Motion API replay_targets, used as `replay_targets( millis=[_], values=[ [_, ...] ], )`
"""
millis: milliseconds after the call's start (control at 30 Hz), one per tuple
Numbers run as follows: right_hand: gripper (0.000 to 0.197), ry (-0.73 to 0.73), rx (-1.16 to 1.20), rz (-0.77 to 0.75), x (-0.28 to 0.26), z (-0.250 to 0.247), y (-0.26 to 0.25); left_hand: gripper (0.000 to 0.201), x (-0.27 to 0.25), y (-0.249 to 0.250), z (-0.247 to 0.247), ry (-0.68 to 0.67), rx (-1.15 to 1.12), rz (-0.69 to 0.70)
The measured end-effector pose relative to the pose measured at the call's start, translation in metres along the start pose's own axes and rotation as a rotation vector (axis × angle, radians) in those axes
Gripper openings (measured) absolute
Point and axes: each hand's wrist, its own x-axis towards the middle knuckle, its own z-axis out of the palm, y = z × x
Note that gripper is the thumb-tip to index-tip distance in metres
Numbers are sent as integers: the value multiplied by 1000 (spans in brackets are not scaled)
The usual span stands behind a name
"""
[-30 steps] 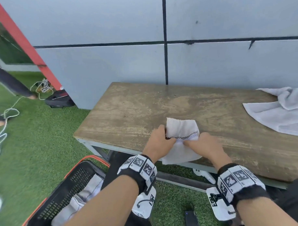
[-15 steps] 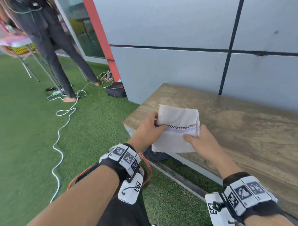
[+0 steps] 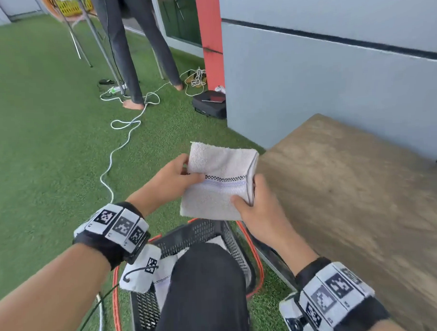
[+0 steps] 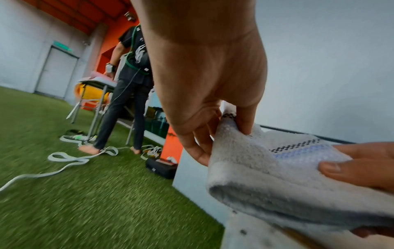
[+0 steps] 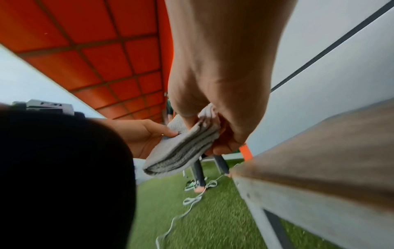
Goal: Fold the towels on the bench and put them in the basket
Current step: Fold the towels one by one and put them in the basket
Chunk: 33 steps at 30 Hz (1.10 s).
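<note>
A folded white towel [image 3: 218, 182] with a black checkered stripe hangs in the air left of the wooden bench [image 3: 349, 190], above the black mesh basket [image 3: 197, 233] with an orange rim. My left hand [image 3: 178, 176] pinches its left edge, thumb on top. My right hand [image 3: 253, 201] pinches its right near corner. In the left wrist view the towel [image 4: 277, 176] shows stacked layers under the left hand [image 4: 224, 128]. The right wrist view shows the towel [image 5: 183, 148] held by both hands, the right hand [image 5: 213, 131] gripping from above. White cloth [image 3: 164, 268] lies inside the basket.
My knee in dark trousers [image 3: 204, 289] covers much of the basket. A person [image 3: 139, 49] stands barefoot on the green turf by a folding table, with white cables [image 3: 122, 134] trailing across the ground. A black case [image 3: 210, 103] sits by the grey wall.
Both hands lifted the folded towel off the bench and carried it left, past the bench end to above the basket. The view swung left with it.
</note>
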Motion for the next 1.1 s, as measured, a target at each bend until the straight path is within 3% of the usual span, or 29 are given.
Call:
replay_targets(
  millis=[133, 233, 333, 433, 667, 800, 900, 1000, 1100],
  values=[
    [28, -153, -27, 29, 24, 80, 47, 26, 18, -114, 1, 16, -16, -165],
    [27, -308, -128, 126, 30, 131, 94, 29, 20, -195, 17, -59, 5, -287],
    [25, -436, -269, 211, 31, 166, 132, 25, 18, -254, 45, -127, 71, -370],
    [40, -512, -406, 246, 38, 189, 155, 23, 25, -300, 75, -162, 112, -440],
    [45, -471, -674, 305, 47, 208, 185, 31, 40, -332, 127, -123, 91, -631],
    [53, -489, -734, 269, 44, 212, 187, 55, 43, -334, 139, -90, 97, -655],
    [52, -545, -758, 234, 39, 210, 184, 61, 45, -333, 141, -100, 138, -672],
    [51, -584, -746, 232, 36, 205, 184, 56, 48, -330, 137, -138, 253, -675],
    [40, -581, -713, 180, 34, 192, 176, 46, 46, -317, 125, -166, 528, -641]
  ],
)
